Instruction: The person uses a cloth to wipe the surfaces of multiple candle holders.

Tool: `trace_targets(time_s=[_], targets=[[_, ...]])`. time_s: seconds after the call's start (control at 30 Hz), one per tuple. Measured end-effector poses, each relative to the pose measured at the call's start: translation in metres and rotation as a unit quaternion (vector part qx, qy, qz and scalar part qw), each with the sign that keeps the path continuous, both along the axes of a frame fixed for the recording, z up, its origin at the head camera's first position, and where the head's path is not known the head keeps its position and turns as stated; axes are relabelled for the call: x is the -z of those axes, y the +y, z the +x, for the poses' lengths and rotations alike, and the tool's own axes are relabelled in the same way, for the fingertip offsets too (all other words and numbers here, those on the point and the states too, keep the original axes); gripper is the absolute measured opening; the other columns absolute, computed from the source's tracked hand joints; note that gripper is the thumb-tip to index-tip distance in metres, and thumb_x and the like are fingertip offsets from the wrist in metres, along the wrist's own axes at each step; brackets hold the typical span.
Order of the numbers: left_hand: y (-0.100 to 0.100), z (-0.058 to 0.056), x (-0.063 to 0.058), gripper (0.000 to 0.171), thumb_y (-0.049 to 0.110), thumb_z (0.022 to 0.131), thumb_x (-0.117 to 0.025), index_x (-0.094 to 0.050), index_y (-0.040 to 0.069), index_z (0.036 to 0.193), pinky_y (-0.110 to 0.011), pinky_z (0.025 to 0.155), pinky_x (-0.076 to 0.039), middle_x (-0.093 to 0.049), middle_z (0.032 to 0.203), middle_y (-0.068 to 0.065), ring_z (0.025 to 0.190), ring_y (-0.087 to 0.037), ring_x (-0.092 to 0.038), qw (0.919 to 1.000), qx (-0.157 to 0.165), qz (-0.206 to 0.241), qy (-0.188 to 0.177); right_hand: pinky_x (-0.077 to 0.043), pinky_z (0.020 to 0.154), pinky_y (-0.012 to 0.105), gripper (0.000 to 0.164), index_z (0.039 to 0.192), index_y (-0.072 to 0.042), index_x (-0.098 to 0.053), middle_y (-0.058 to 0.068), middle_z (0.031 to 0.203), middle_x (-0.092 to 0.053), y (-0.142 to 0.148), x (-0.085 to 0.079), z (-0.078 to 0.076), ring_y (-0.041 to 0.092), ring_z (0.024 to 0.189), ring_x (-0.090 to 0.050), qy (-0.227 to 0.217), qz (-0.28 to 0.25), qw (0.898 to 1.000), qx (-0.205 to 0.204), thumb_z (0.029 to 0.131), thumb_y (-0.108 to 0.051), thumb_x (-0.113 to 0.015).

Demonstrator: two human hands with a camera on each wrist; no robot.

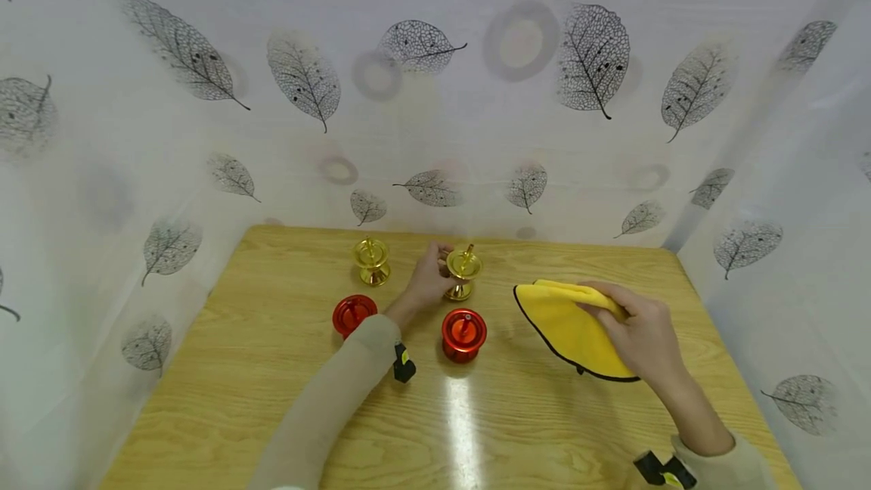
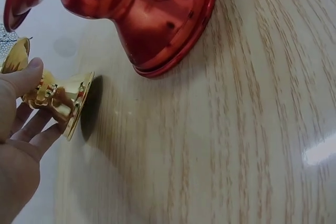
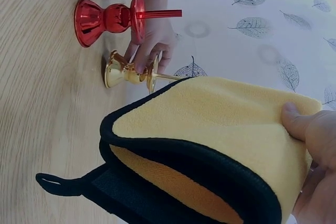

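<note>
My left hand (image 1: 423, 280) grips a shiny gold candle holder (image 1: 464, 265) by its narrow waist, thumb on one side and fingers on the other. In the left wrist view, a dark shadow lies by the base of this gold holder (image 2: 73, 103); whether the base touches the table I cannot tell. My right hand (image 1: 643, 331) pinches a folded yellow cloth (image 1: 571, 327) with black edging, held up to the right of the holders. A black hanging loop (image 3: 58, 184) sticks out from the cloth in the right wrist view.
Another gold candle holder (image 1: 371, 254) stands at the back left. Two red ones stand nearer: one red holder (image 1: 354, 313) partly behind my left sleeve, the other red holder (image 1: 464, 335) in front of the gripped one. A leaf-patterned curtain (image 1: 435, 134) surrounds the wooden table (image 1: 544, 429).
</note>
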State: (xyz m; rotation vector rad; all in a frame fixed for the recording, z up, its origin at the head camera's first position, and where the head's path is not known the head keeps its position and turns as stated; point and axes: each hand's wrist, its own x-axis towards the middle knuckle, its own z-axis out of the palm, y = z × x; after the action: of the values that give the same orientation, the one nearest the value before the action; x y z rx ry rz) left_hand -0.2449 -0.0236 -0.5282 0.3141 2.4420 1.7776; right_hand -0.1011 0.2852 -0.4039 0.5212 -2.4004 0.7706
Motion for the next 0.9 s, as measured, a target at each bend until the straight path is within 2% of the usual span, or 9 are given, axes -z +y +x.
trace_targets(time_s=[0.13,0.3,0.6,0.73,0.9], targets=[[0.0004,-0.0014,0.0016,0.067,-0.001,0.086,-0.084,-0.044,-0.001,0.139,-0.044,0.100,-0.060,-0.063,0.130,-0.023,0.113,-0.037,-0.070,0.9999,0.010,0.005,-0.008,-0.048,0.054,0.010,0.041,0.111,-0.004,-0.080,0.015,0.090,-0.082,0.0001,-0.0005,0.0003,-0.010,0.058,-0.059,-0.002,0.000,1.000,0.000,0.073,0.008,-0.089],[-0.0010,-0.0040,0.0042,0.065,-0.003,0.087,-0.082,-0.045,0.002,0.140,-0.049,0.105,-0.058,-0.063,0.131,-0.024,0.118,-0.040,-0.068,0.9998,0.012,-0.004,-0.012,-0.049,0.055,0.009,0.041,0.111,-0.005,-0.081,0.015,0.090,-0.082,0.0001,-0.0005,0.0004,-0.011,0.060,-0.058,-0.003,0.000,1.000,0.003,0.073,0.007,-0.089],[0.0007,-0.0063,0.0045,0.061,-0.004,0.088,-0.080,-0.046,0.002,0.138,-0.049,0.106,-0.057,-0.064,0.132,-0.026,0.121,-0.040,-0.067,0.9995,0.022,-0.019,-0.009,-0.048,0.055,0.009,0.041,0.110,-0.004,-0.081,0.015,0.090,-0.082,0.0029,0.0015,0.0010,-0.012,0.060,-0.058,-0.002,-0.004,1.000,0.003,0.072,0.008,-0.089],[0.0031,-0.0071,0.0046,0.062,-0.005,0.088,-0.079,-0.045,0.000,0.140,-0.050,0.107,-0.057,-0.064,0.134,-0.026,0.122,-0.040,-0.067,0.9996,0.023,-0.015,-0.011,-0.049,0.055,0.009,0.041,0.111,-0.005,-0.081,0.015,0.090,-0.082,0.0030,0.0020,0.0010,-0.012,0.060,-0.059,-0.005,-0.004,1.000,0.004,0.073,0.008,-0.089],[0.0036,-0.0080,0.0032,0.062,-0.003,0.090,-0.079,-0.045,0.003,0.141,-0.052,0.111,-0.054,-0.063,0.137,-0.025,0.127,-0.040,-0.065,0.9995,0.021,-0.010,-0.019,-0.049,0.055,0.009,0.041,0.112,-0.005,-0.080,0.015,0.091,-0.082,0.0025,0.0029,0.0008,-0.012,0.061,-0.059,-0.007,-0.004,1.000,0.001,0.074,0.008,-0.089]])
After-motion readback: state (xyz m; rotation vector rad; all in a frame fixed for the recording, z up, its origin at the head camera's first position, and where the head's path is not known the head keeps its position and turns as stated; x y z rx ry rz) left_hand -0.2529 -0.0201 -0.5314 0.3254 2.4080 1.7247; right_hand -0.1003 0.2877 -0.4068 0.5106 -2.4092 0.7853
